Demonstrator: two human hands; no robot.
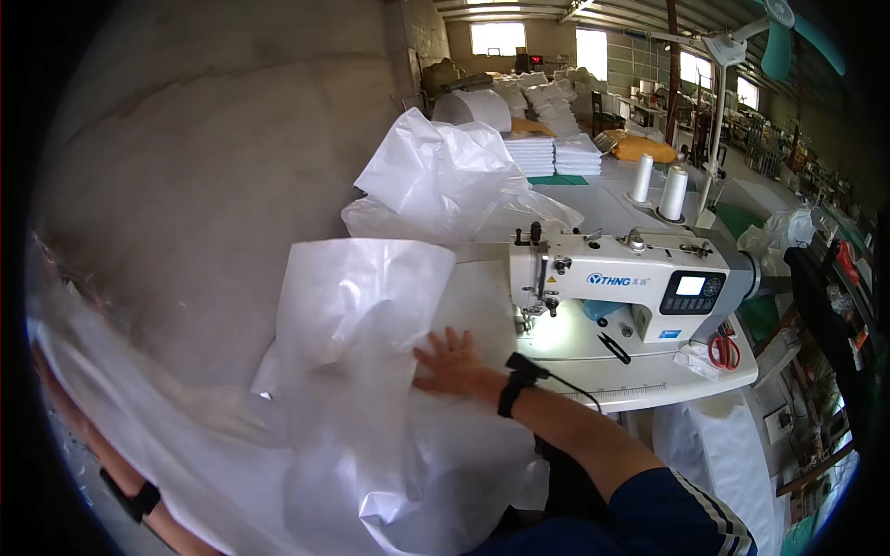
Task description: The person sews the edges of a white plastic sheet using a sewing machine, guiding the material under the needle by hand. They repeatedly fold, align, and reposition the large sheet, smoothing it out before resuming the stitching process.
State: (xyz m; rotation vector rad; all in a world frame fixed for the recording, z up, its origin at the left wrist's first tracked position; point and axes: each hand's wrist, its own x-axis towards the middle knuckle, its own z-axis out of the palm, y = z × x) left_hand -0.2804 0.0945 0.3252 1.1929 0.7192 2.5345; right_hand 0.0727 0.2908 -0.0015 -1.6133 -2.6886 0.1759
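My right hand (452,367) lies spread on a large white plastic sheet (362,296), its fingers apart and pointing to the far left. The glossy, creased sheet drapes over the table's near left side and down toward me. On the left, my left forearm (88,422) reaches up along the sheet's outer edge; the left hand itself is hidden at the dark rim. To the right of my right hand stands a white sewing machine (603,278), its lamp lighting the needle area. Black thread snips (613,348) and red-handled scissors (724,352) rest on its bed.
A crumpled heap of white plastic (440,176) sits behind the sheet. Two white thread cones (674,193) stand behind the machine. Farther back are folded white stacks (530,156) and an orange sack (642,148). A bare wall (222,157) rises at left, and a fan (779,46) hangs upper right.
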